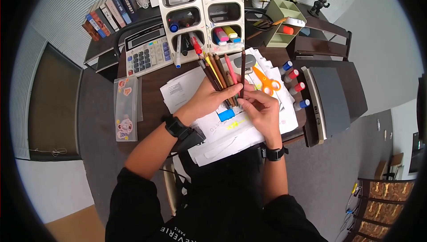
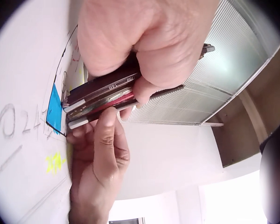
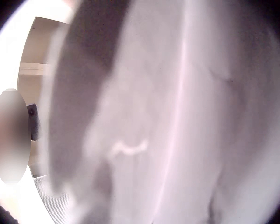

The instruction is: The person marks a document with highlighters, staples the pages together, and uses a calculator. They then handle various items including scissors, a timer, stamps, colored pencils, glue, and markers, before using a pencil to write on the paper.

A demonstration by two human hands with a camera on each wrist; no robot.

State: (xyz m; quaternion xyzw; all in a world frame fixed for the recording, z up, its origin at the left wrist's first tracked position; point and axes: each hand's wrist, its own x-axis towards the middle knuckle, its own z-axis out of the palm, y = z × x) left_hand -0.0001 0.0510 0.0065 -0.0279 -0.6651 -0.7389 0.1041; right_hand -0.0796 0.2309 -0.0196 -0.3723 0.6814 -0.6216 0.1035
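My left hand point(image 1: 202, 102) grips a bundle of pencils point(image 1: 217, 69) above the papers, mostly browns and dark tones with a yellow and a pink one, points toward the holders. Beside the bundle a dark brown pencil point(image 1: 243, 66) stands almost straight up the view; my right hand point(image 1: 266, 115) pinches its lower end between thumb and fingers. In the left wrist view the pencil ends point(image 2: 79, 105) sit close together, and the right hand's thumb point(image 2: 106, 135) presses on the outermost one. Only a pale blur fills most of the right wrist view.
Papers point(image 1: 178, 88) lie under the hands, with a blue eraser-like block point(image 1: 226, 115) and orange scissors point(image 1: 266, 81). White pen holders point(image 1: 204, 20) stand behind, a calculator point(image 1: 149, 55) and clear pouch point(image 1: 126, 117) left. Several markers point(image 1: 298, 88) and a dark device point(image 1: 329, 100) are right.
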